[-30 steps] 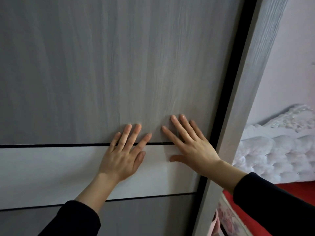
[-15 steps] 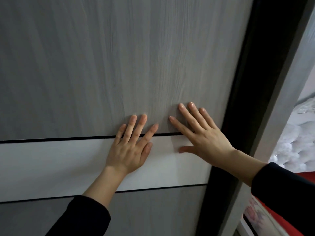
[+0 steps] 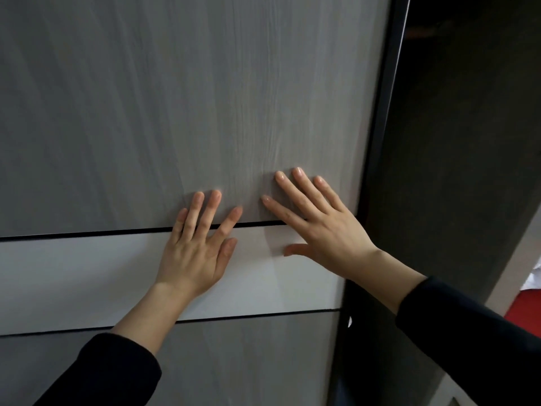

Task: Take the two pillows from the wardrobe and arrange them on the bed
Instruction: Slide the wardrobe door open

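— Where are the pillows seen?
— None are shown; only the wardrobe door (image 3: 205, 98) fills the frame.
— What is changed?
— The door has been slid leftward; the dark gap (image 3: 453, 171) at right is widened. The left hand (image 3: 196, 253) and right hand (image 3: 325, 230) are kept spread flat against it, centre frame.

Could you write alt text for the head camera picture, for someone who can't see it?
Two bare hands, the left hand and the right hand, press flat with fingers spread on a grey wood-grain sliding wardrobe door, across its white horizontal band. Right of the door's black edge, a dark opening shows no contents. Both arms wear black sleeves.
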The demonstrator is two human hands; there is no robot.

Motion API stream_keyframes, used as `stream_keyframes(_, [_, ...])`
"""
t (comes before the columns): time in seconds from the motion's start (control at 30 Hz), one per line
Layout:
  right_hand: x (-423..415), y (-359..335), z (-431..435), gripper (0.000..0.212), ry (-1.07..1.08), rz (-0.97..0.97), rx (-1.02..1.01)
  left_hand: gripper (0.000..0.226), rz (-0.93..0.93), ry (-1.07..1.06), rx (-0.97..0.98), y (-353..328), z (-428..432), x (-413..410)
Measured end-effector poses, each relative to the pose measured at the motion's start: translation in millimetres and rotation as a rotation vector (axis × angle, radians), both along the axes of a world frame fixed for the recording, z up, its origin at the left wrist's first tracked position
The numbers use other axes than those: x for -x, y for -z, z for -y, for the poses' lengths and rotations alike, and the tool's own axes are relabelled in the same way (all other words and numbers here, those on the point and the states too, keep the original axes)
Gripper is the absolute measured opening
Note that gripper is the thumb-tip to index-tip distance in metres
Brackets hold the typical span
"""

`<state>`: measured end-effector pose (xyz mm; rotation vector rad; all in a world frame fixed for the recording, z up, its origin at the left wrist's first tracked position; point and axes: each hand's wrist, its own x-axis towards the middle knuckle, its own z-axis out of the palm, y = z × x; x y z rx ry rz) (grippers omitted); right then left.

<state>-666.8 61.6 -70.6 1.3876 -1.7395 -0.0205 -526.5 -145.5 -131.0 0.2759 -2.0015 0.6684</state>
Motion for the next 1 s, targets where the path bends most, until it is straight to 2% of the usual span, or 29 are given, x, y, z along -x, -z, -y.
stream_keyframes(0.27, [-41.2,-10.9,44.5,0.084,-0.102,-0.152,0.0,0.054,0.027,-0.054,-0.08,0.6,58.3,-68.7])
stream_keyframes(0.4, [-36.7,-19.8,49.8,0.084,-0.115,-0.221,-0.02,0.055,0.064,-0.102,-0.155,-1.5,80.3,-101.8])
stream_keyframes(0.47, [-42.0,-22.6,65.4,0.086,-0.135,-0.244,-0.058,0.057,0.06,-0.153,-0.261,-0.3,84.6,-118.8])
stream_keyframes(0.57, [-60.1,-19.4,99.2,0.087,-0.178,-0.24,-0.05,0.063,-0.023,-0.213,-0.523,11.0,74.6,-133.8])
stream_keyframes(0.63, [-72.8,-17.4,120.5,0.08,-0.221,-0.237,-0.042,0.069,-0.036,-0.213,-0.67,25.7,60.4,-135.1])
stream_keyframes(0.7, [-86.0,-17.5,139.7,0.067,-0.26,-0.243,-0.028,0.077,0.027,-0.186,-0.765,46.2,43.4,-128.8])
stream_keyframes(0.77, [-99.8,-17.3,158.6,0.057,-0.298,-0.26,-0.022,0.093,0.087,-0.136,-0.882,64.8,31.0,-118.1])
stream_keyframes(0.83, [-113.2,-17.6,176.6,0.055,-0.332,-0.285,-0.032,0.113,0.064,-0.119,-0.99,73.9,30.1,-110.9])
stream_keyframes(0.9, [-125.4,-18.5,193.1,0.056,-0.362,-0.301,-0.031,0.128,0.024,-0.149,-1.035,73.7,39.4,-113.5])
stream_keyframes(1.0, [-140.5,-19.4,213.1,0.054,-0.396,-0.325,-0.047,0.137,0.034,-0.217,-1.017,69.5,58.1,-129.3])
